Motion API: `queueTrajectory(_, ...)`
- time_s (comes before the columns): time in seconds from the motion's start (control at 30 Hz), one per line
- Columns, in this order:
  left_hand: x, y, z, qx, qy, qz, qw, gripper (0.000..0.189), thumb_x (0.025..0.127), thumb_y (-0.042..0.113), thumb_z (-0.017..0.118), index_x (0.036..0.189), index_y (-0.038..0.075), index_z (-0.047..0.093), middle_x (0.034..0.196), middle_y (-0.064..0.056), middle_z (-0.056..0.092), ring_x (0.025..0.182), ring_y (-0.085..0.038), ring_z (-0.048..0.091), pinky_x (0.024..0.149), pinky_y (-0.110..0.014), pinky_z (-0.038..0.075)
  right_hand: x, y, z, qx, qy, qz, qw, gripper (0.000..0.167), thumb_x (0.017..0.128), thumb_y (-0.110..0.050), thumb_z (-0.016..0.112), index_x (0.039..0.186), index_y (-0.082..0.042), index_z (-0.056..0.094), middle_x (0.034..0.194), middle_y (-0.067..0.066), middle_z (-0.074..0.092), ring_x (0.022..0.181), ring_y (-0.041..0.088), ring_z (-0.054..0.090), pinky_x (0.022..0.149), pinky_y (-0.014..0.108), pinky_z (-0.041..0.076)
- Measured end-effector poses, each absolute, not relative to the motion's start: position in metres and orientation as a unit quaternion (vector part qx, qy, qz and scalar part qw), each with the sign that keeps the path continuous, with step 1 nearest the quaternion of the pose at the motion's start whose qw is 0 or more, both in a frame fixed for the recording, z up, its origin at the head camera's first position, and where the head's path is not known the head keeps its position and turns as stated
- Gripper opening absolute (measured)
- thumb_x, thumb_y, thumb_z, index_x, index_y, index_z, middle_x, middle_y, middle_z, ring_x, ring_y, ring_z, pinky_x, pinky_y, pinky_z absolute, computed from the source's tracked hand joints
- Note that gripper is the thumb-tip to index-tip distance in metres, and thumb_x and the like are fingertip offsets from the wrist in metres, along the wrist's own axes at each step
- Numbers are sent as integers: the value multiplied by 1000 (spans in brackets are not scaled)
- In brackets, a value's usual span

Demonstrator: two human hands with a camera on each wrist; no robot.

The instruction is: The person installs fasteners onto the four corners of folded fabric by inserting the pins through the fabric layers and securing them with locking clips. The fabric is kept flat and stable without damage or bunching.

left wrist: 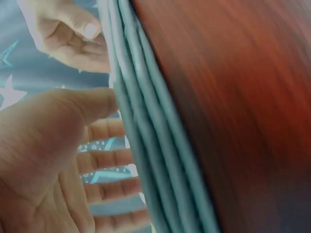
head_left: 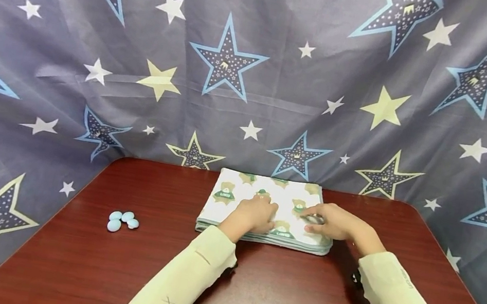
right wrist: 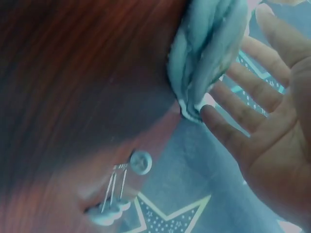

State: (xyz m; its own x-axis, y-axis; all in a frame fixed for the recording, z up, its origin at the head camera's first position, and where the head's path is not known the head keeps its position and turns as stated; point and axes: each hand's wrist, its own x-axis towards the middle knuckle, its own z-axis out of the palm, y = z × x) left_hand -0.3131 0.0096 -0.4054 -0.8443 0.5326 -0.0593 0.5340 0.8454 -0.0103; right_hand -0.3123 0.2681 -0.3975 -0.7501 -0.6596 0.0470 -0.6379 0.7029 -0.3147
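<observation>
A folded white blanket (head_left: 248, 181) with a teddy bear print and grey-green edging lies in a neat stack near the table's back edge. My left hand (head_left: 253, 214) rests on its top, about the middle, palm down with fingers reaching forward. On the right side of the stack my right hand (head_left: 336, 222) touches the top with extended fingertips. The left wrist view shows the layered edge of the blanket (left wrist: 146, 107) beside the spread left fingers (left wrist: 109, 160). In the right wrist view the blanket's corner (right wrist: 209, 53) is at the right fingertips, and that hand grips nothing.
Several light blue oval pieces (head_left: 114, 226) sit in a cluster on the left of the dark red table (head_left: 163, 187). Thin metal pins and round blue heads (right wrist: 141, 162) show in the right wrist view. A grey curtain (head_left: 271, 88) with stars hangs behind the table.
</observation>
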Motion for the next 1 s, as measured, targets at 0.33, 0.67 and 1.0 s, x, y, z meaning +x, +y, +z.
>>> queueTrajectory(0.33, -312, 34, -409, 415, 910, 12, 6, 36, 99, 48, 63, 126, 24, 66, 121, 2, 62, 110, -23, 60, 90, -39, 52, -298, 292, -386, -324, 932, -165, -2, 36, 95, -23, 74, 123, -1, 70, 119, 14, 71, 114, 33, 65, 97, 51, 50)
queueTrajectory(0.67, -309, 45, -414, 447, 893, 42, 21, 35, 92, 48, 75, 117, 24, 71, 118, 6, 64, 108, -16, 59, 90, -31, 51, -284, 325, -383, -261, 949, -179, 2, 37, 100, -24, 68, 128, 0, 67, 122, 17, 71, 111, 35, 66, 96, 54, 50)
queueTrajectory(1.0, -306, 57, -417, 470, 881, 49, 21, 16, 97, 29, 71, 112, 24, 73, 100, 7, 63, 94, -8, 59, 81, -25, 50, -281, 350, -389, -249, 956, -154, -2, 27, 95, -8, 70, 120, 1, 69, 105, 14, 74, 100, 31, 69, 87, 51, 54)
